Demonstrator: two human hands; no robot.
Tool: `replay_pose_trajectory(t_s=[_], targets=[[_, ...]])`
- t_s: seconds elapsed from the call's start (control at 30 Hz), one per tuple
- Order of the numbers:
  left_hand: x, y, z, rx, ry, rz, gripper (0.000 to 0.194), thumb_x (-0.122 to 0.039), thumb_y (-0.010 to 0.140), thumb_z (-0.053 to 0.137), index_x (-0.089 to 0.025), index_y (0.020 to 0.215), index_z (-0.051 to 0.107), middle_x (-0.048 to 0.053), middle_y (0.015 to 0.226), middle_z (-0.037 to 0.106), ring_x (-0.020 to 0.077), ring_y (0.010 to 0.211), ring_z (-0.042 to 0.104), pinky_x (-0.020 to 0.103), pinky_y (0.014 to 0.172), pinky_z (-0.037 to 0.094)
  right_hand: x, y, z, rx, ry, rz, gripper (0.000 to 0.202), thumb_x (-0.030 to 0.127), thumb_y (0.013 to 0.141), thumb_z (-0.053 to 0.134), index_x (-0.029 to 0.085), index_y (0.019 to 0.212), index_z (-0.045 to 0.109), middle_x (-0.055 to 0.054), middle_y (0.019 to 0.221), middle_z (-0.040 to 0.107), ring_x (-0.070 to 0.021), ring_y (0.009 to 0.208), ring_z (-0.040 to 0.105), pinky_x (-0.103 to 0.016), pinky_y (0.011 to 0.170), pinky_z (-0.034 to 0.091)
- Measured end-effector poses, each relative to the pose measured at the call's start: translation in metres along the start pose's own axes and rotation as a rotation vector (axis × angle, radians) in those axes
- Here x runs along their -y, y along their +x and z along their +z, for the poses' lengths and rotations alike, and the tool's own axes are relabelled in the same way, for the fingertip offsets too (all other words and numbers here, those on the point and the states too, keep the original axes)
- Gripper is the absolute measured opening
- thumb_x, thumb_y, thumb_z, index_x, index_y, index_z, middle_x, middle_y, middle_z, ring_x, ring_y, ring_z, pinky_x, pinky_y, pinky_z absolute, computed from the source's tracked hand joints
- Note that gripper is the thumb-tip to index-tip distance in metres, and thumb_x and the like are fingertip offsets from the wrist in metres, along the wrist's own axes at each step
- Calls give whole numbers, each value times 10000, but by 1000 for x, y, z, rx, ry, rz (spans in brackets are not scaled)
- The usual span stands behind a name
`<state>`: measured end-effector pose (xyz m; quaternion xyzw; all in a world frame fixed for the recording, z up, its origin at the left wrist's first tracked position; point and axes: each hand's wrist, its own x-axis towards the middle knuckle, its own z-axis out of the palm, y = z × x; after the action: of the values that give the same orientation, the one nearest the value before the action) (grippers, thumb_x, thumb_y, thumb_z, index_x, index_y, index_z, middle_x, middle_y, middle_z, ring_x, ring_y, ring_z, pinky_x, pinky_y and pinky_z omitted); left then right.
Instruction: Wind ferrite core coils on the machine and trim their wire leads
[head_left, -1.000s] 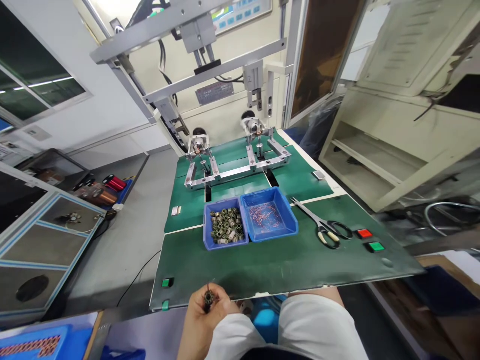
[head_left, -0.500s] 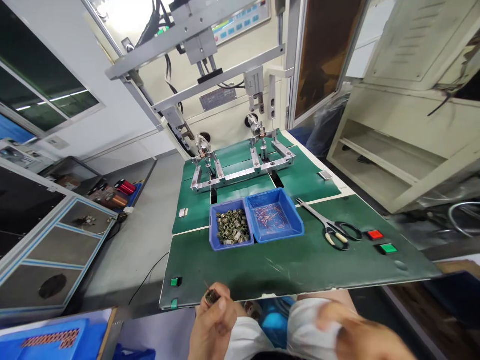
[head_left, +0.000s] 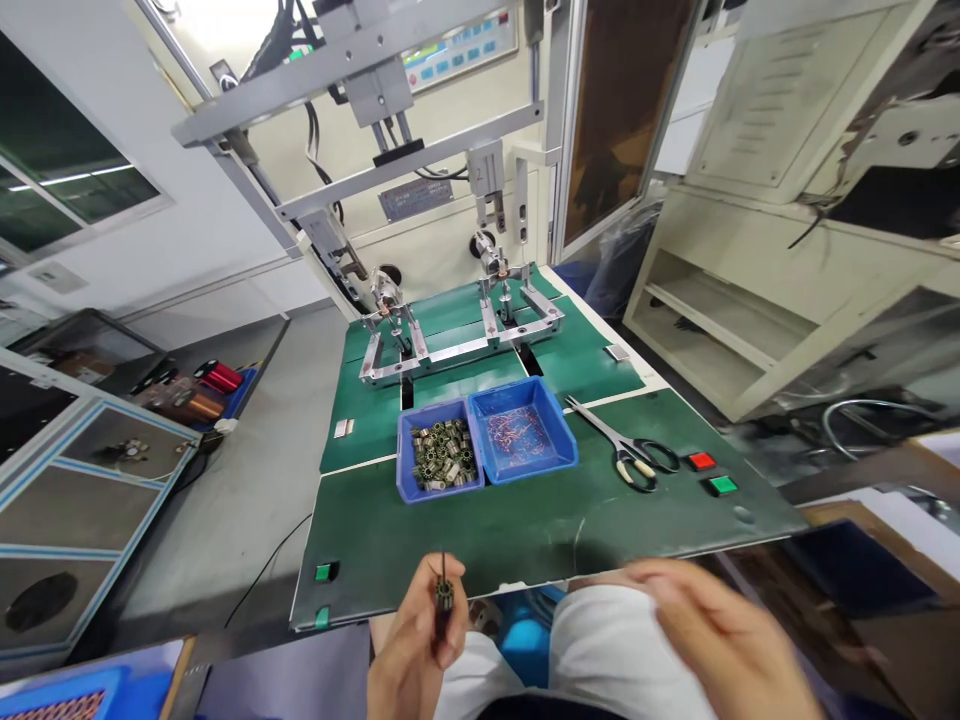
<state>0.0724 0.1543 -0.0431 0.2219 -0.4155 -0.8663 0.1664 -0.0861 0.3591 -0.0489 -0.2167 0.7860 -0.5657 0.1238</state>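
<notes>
My left hand (head_left: 416, 640) is closed around a small slotted motor core (head_left: 444, 597), held upright near the front edge of the green worktop. A thin dark shaft or wire sticks up from the core. My right hand (head_left: 720, 640) is out to the right, above my lap, smeared by motion. Its thumb and fingers look pinched together, and whatever is between them cannot be made out. Ahead of my left hand, a blue bin (head_left: 405, 470) holds many similar cores (head_left: 446, 455). The blue bin beside it (head_left: 566, 455) contains thin copper-coloured wire scraps (head_left: 517, 432).
Scissors (head_left: 626, 445) lie open right of the bins, near a red button (head_left: 701, 461) and a green button (head_left: 723, 485). Another green button (head_left: 324, 572) sits front left. Behind the bins stands a metal machine fixture (head_left: 465, 350). A blue tray (head_left: 105, 690) is at lower left.
My left hand has turned the core more upright, its shaft or wire now pointing straight up. My right hand stays at the right, moving, its fingers now closer together. The view has shifted slightly.
</notes>
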Motion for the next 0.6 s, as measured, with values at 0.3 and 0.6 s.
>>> replay_pose_trajectory(t_s=[0.3, 0.6], targets=[[11, -6, 11, 13, -2, -88, 453, -564, 784, 700, -238, 1098, 691, -77, 506, 348, 67, 474, 198, 214, 483, 137, 47, 2, 83, 526, 177, -359, 251, 227, 956, 444, 204, 1103, 645, -45, 896, 785, -172, 842, 734, -258, 773, 552], [11, 0, 14, -4, -188, -100, 375, -512, 801, 704, -207, 1018, 735, -74, 508, 365, 55, 448, 155, 220, 462, 169, 44, -3, 74, 360, 106, -435, 200, 160, 868, 432, 218, 679, 458, 53, 542, 458, -97, 477, 423, -218, 483, 329]])
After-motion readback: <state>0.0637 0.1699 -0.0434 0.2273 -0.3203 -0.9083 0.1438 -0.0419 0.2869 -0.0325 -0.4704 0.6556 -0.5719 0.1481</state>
